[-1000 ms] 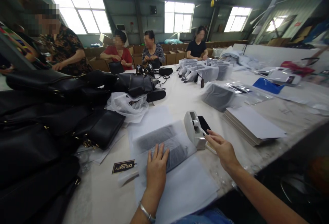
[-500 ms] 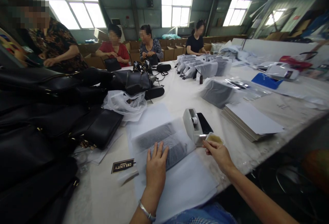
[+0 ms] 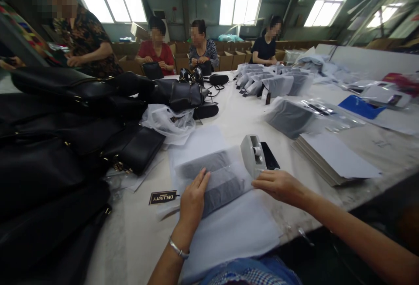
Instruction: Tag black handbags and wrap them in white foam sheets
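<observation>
A dark flat item in white tissue paper (image 3: 224,178) lies before me, its contents showing faintly through the wrap. My left hand (image 3: 193,200) rests on its left part with fingers stretched out. From the wrap's left end sticks out a black tag (image 3: 163,197) reading DELUXITY. My right hand (image 3: 278,185) is closed in a pinch at the wrap's right edge, just in front of a grey tape dispenser (image 3: 252,155). What those fingertips hold is hidden. Under the wrapped item, a larger sheet of white paper (image 3: 234,228) is spread on the table.
Black handbags (image 3: 39,132) are heaped at left, beside a crumpled clear plastic bag (image 3: 168,123). To the right sit stacked grey-white boards (image 3: 340,156) and a blue item (image 3: 362,106). Wrapped items (image 3: 271,80) stand in rows farther back. Several co-workers are across the table.
My right hand has moved from beside the dispenser's front to the wrap's right edge; the small yellowish piece at its fingers no longer shows. My left fingers have drawn together. The view has shifted.
</observation>
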Motion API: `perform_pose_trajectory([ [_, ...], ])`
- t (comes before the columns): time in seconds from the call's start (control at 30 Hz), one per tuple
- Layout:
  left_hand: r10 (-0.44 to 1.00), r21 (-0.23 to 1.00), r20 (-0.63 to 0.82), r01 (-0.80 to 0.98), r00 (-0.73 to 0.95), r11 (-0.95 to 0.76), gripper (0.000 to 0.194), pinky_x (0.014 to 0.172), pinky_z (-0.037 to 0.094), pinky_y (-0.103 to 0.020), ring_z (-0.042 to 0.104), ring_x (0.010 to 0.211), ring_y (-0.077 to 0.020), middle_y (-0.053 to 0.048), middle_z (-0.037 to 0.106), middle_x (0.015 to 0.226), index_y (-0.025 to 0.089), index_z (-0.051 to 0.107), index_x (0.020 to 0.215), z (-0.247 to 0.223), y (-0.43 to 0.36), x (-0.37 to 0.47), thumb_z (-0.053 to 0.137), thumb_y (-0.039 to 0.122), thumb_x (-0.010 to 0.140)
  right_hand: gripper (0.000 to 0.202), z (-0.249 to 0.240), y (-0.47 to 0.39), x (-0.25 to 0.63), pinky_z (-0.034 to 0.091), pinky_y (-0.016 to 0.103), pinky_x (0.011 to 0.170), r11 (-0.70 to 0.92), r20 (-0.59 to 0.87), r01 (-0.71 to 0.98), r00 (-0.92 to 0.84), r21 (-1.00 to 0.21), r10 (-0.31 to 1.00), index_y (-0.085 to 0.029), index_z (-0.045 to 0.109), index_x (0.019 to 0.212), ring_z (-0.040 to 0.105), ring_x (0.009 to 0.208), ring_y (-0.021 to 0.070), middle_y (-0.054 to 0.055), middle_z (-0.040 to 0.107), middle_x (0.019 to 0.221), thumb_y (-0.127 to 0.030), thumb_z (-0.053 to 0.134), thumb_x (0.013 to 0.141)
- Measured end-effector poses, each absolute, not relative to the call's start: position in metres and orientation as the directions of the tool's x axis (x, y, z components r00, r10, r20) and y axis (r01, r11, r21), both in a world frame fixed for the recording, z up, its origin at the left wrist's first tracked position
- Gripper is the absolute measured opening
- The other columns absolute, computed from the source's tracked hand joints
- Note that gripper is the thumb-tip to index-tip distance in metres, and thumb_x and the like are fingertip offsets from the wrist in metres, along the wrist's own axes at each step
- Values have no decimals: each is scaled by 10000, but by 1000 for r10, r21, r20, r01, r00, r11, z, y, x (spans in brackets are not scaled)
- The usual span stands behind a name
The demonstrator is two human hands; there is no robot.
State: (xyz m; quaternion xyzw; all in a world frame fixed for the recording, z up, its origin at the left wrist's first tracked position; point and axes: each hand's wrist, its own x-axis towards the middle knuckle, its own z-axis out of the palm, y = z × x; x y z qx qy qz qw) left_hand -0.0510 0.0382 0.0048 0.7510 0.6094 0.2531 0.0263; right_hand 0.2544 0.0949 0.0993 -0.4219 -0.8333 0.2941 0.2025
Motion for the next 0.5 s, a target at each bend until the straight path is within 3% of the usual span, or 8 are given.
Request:
perform_pose_trajectory([
  [0.1,919,395,383,882,95,-256,540,1057,484,-375,496,1324,-209,-76,435,1516,245,460,1414,4,44,-64,469,48,911,225,108,118,208,410,274,696,864,78,364,-907,-348,414,-218,709,938,591,764,166,57,672,819,-338,520,965],
  [0.23,915,431,402,877,26,-214,594,1080,458,-451,462,1335,-270,-93,439,1505,253,439,1428,7,50,-76,639,178,874,269,101,150,140,368,259,607,968,48,130,-989,-215,143,-201,676,820,592,715,155,26,645,725,-379,527,957],
  [0.33,922,472,388,857,6,-204,692,1077,456,-460,460,1322,-278,-97,450,1494,249,393,1457,7,53,-82,699,216,838,260,94,169,97,350,261,563,986,-75,100,-993,-137,91,-195,679,767,609,689,157,27,680,752,-384,575,913],
  [0.5,933,538,360,816,5,-212,817,1103,423,-465,432,1339,-265,-92,471,1478,239,264,1515,5,56,-87,695,152,827,250,93,173,53,420,282,611,966,-327,249,-910,65,256,-168,734,899,675,759,225,80,742,845,-398,643,860],
])
